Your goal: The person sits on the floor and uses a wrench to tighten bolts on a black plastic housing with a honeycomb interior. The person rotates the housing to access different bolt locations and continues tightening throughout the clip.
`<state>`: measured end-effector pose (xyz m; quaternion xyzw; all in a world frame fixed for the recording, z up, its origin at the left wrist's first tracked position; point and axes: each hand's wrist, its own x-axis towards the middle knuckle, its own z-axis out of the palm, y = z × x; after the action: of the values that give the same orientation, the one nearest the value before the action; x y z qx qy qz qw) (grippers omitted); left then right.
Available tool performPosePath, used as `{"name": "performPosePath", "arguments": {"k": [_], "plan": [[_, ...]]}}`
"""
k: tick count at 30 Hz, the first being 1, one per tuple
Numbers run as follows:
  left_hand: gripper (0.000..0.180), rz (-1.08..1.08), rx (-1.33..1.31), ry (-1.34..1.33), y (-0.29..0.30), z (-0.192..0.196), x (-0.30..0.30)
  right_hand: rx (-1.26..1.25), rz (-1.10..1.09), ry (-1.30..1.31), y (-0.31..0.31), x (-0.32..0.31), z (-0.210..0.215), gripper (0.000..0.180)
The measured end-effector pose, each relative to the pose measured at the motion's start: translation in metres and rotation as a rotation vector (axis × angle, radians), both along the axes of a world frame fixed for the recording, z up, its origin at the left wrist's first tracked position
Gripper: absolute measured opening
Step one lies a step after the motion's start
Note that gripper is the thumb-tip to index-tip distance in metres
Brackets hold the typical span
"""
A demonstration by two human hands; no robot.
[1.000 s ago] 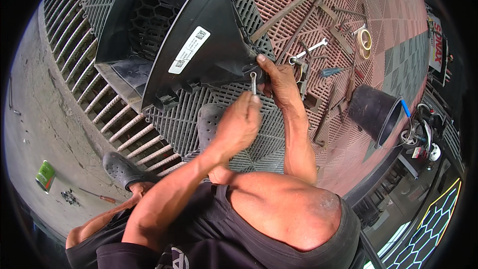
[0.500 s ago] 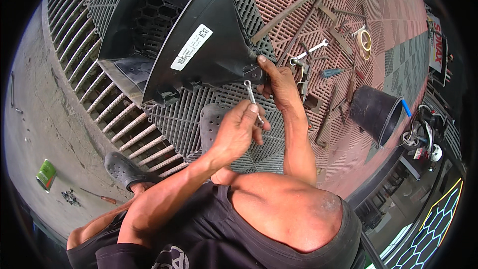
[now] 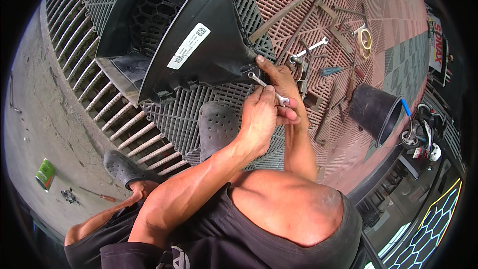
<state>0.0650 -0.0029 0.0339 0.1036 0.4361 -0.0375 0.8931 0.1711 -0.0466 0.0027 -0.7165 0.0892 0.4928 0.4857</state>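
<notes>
A black plastic car bumper [image 3: 214, 45], with honeycomb mesh and a white label, lies ahead of me. My right hand [image 3: 283, 78] grips its near right corner, thumb on top and the other fingers mostly hidden. Pinched in my left hand [image 3: 261, 114] is a small silver combination wrench [image 3: 269, 88]. Its ring end is at the bumper's corner, beside my right thumb; I cannot tell whether it sits on a bolt. The wrench's open-jaw end points down and right, past my left fingertips. My left hand overlaps part of my right hand and wrist.
Right of the bumper lie a larger wrench [image 3: 313, 50], a blue-handled tool [image 3: 331, 70], long metal bars and a tape roll [image 3: 365, 42]. A black bucket [image 3: 371, 112] lies tipped farther right. On the left are a metal drain grate [image 3: 119, 119], a green can [image 3: 46, 173] and a screwdriver [image 3: 102, 197].
My left hand has moved right and slightly up, turning the wrench so its open-jaw end swings to the right. My right hand stays at the bumper's corner.
</notes>
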Motion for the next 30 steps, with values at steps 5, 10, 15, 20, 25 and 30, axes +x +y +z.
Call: {"name": "performPosePath", "arguments": {"k": [5, 10, 15, 20, 25, 30], "plan": [[0.034, -0.254, 0.289, 0.086, 0.002, 0.0, -0.013, -0.032, 0.028, -0.067, -0.011, 0.001, -0.026, 0.045], [0.025, -0.878, 1.066, -0.053, 0.048, -0.04, -0.065, 0.027, 0.025, -0.095, -0.014, 0.0, -0.031, 0.055], [0.026, -0.875, 1.51, -0.296, 0.089, -0.08, -0.077, -0.001, 0.056, -0.094, -0.015, -0.002, -0.037, 0.057], [0.031, -0.503, 0.666, -0.164, 0.056, -0.039, -0.083, 0.002, 0.056, -0.09, -0.014, 0.0, -0.028, 0.055], [0.032, -0.259, 0.365, -0.092, 0.015, -0.032, -0.069, 0.005, 0.062, -0.086, -0.011, 0.001, -0.026, 0.05], [0.03, -0.138, 0.236, -0.063, 0.002, -0.022, -0.037, -0.08, 0.096, -0.094, -0.008, 0.002, -0.015, 0.048]]}}
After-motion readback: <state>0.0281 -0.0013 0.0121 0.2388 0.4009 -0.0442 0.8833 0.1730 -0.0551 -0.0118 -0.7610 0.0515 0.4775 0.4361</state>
